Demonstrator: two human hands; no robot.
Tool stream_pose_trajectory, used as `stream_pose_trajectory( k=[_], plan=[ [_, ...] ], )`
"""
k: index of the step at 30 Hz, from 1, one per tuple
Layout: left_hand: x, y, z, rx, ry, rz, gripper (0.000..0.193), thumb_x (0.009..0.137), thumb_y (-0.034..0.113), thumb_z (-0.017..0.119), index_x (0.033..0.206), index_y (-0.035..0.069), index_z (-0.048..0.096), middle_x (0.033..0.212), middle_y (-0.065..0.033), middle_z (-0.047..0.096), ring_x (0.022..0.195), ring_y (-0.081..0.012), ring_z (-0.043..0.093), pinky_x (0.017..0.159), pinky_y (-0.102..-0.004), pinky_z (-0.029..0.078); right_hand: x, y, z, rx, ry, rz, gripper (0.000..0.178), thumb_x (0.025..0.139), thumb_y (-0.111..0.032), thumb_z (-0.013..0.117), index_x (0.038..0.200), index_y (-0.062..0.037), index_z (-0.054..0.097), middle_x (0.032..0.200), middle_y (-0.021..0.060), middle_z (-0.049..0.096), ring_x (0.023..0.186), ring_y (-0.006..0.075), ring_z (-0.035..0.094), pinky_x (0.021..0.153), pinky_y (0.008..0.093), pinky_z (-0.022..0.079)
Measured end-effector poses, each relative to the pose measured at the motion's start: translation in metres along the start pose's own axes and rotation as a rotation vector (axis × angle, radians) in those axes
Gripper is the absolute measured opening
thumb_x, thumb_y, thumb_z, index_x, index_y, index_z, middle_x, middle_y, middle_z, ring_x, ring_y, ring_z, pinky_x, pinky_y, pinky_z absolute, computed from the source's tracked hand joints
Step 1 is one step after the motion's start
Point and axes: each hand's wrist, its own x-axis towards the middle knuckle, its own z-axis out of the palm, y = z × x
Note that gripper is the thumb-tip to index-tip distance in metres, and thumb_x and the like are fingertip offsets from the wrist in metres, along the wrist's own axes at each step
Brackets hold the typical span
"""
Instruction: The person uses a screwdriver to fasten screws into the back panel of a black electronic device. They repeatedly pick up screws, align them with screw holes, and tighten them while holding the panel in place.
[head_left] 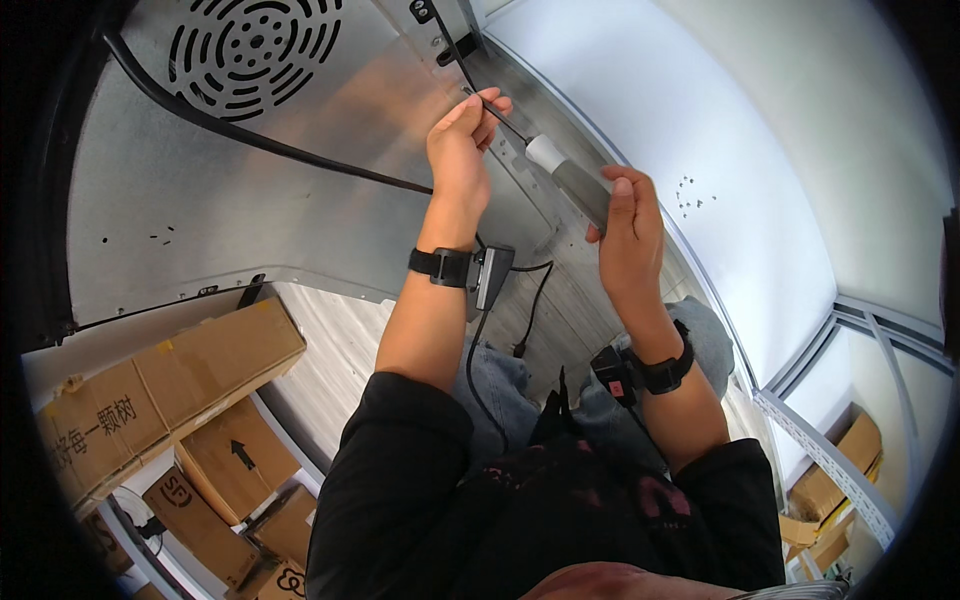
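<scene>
A screwdriver (575, 182) with a grey and white handle slants up and left toward the edge of a large metal appliance panel (330, 215). My right hand (630, 235) is closed on the end of its handle. Near the far end of the thin shaft, my left hand (462, 150) is closed, its thumb and fingertips pinching around the shaft by the panel's edge. The fingers partly hide the tip, so I cannot tell what it touches. A black cable (270, 148) runs across the panel and passes behind my left wrist.
Several small dark pieces, like screws, lie on the white surface (690, 200) at right. Round vent slots (256, 42) pierce the panel. Cardboard boxes (190, 375) are stacked at lower left; another box (850, 460) sits at lower right. Thin cables from the wrist devices hang over the floor.
</scene>
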Motion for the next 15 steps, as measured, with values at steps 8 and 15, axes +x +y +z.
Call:
stream_pose_trajectory(
  k=[8,15],
  plan=[
    [0.006,-0.005,-0.007,0.065,-0.036,0.041,0.021,0.097,0.021,0.049,0.098,0.005,0.063,0.094,-0.0072,0.068,0.084,-0.0118,0.057,0.079,-0.0256,0.038,-0.004,0.015,0.008,-0.108,0.226,-0.371,0.04,0.092,-0.027,0.059,0.118,-0.0019,0.042,0.088,0.0137,0.056,0.068,0.0178,0.057,0.061,0.0312,0.046],
    [0.004,-0.003,-0.007,0.05,-0.026,0.021,0.022,0.097,0.021,0.049,0.098,0.005,0.063,0.095,-0.0086,0.068,0.082,-0.0108,0.057,0.078,-0.0239,0.039,-0.003,0.008,0.005,-0.131,0.148,-0.299,0.037,0.092,-0.029,0.059,0.112,-0.0015,0.046,0.083,0.0134,0.055,0.068,0.0171,0.054,0.06,0.0312,0.045]
  ],
)
